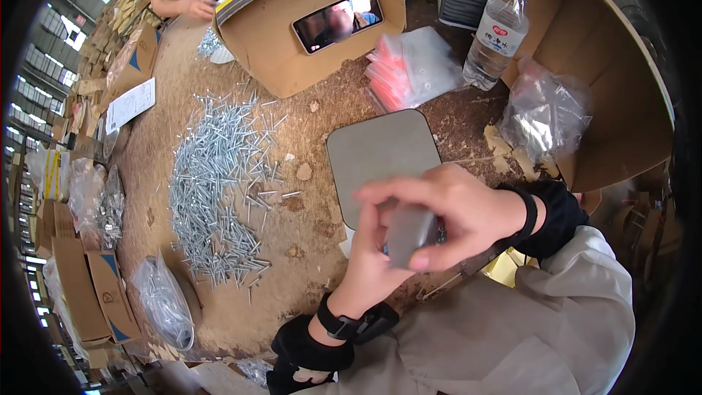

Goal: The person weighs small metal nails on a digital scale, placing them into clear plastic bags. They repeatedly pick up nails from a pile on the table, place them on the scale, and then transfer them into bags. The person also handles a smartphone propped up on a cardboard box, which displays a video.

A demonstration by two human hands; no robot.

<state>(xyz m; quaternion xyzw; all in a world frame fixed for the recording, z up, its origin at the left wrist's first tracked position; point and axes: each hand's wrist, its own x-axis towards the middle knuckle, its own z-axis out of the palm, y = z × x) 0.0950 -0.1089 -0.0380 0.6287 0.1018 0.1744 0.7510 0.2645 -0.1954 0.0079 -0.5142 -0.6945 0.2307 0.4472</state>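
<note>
Along the far left of the table I see flat cardboard boxes [110, 300] stacked off the edge, with a clear bag of small metal parts [164, 303] lying beside them. Just right of those, a broad heap of silver screws [216, 183] spreads across the worn brown table [307, 102].

Moving toward the middle, my left hand [369, 260] comes up from the lower edge, a black strap at its wrist, and its fingers curl under a small grey pouch [409, 232]. My right hand [453, 208] reaches across from the right and pinches the same pouch from above, thumb below and fingers over the top. So both hands are closed on the pouch, which sits between them, raised above the near edge of a grey scale plate [380, 150]. What is inside the pouch I cannot tell; it is blurred.

Behind the plate stands an open cardboard box [285, 44] with a phone [338, 20] propped in it. Right of that lie a pile of clear bags with pink inserts [409, 69], 1 water bottle [497, 33] and a crumpled clear bag [545, 113]. Another person's hand [196, 7] rests at the top left.
</note>
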